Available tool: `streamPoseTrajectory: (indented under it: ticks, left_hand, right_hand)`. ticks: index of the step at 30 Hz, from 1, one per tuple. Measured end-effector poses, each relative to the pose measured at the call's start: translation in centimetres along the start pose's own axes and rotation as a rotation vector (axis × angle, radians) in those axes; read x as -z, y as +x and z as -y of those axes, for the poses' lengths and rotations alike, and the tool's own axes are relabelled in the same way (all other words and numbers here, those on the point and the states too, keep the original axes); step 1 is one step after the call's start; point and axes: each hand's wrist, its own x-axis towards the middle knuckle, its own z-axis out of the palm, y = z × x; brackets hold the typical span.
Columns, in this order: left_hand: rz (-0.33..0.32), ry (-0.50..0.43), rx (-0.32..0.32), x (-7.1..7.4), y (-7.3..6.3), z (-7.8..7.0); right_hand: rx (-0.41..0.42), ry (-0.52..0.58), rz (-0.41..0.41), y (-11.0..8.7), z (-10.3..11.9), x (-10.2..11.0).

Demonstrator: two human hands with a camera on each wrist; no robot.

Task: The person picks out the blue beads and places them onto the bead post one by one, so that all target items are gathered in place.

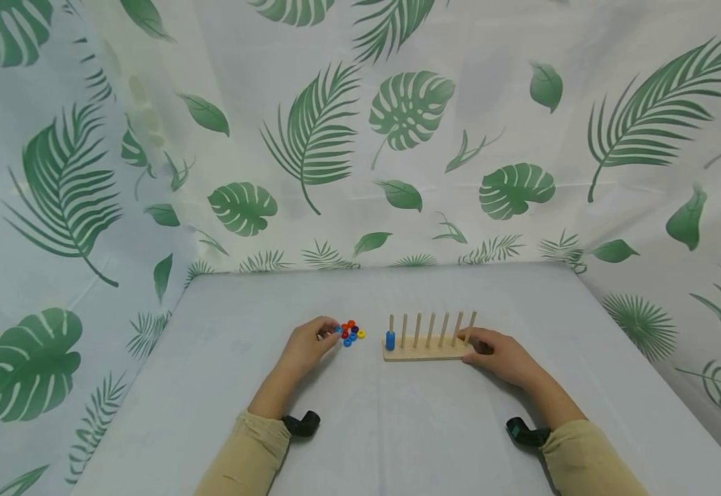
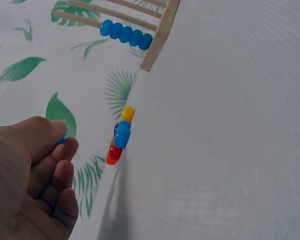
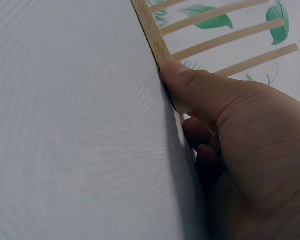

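Note:
My left hand (image 1: pixel 306 346) pinches a small blue bead (image 2: pixel 61 140) between thumb and index finger, mostly covered by the fingertips. Close beside that hand lies a small group of loose beads (image 2: pixel 122 135), coloured red, orange, yellow, blue and dark. A wooden peg rack (image 1: pixel 425 352) with several upright pegs stands right of the beads. Its leftmost peg carries a stack of blue beads (image 1: pixel 390 341); the other pegs are bare. At the rack's right end, my right hand (image 1: pixel 507 357) grips the base, with the thumb in front and the other fingers partly hidden behind.
Everything lies on a table with a white cover (image 1: pixel 360 427). A white cloth with green leaf prints (image 1: pixel 410 200) hangs behind and at both sides. Each wrist wears a black camera mount, one at the left sleeve (image 1: pixel 303 424) and one at the right (image 1: pixel 526 432).

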Motion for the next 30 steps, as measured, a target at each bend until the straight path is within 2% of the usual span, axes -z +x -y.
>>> streamPoseTrajectory:
  ticks: [11, 24, 30]
  left_hand:
    - [-0.003, -0.057, 0.003, 0.0, 0.6, -1.6]
    - [-0.016, -0.027, -0.085, 0.5, 1.7, -4.0]
    - [0.017, -0.037, -0.119, 0.5, 2.0, -5.4]
  right_hand:
    - [0.005, -0.003, -0.006, 0.1, -0.1, -0.1]
    - [0.003, -0.007, -0.015, 0.0, -0.2, -0.1]
    - [0.0, -0.011, -0.008, 0.0, -0.4, -0.1]
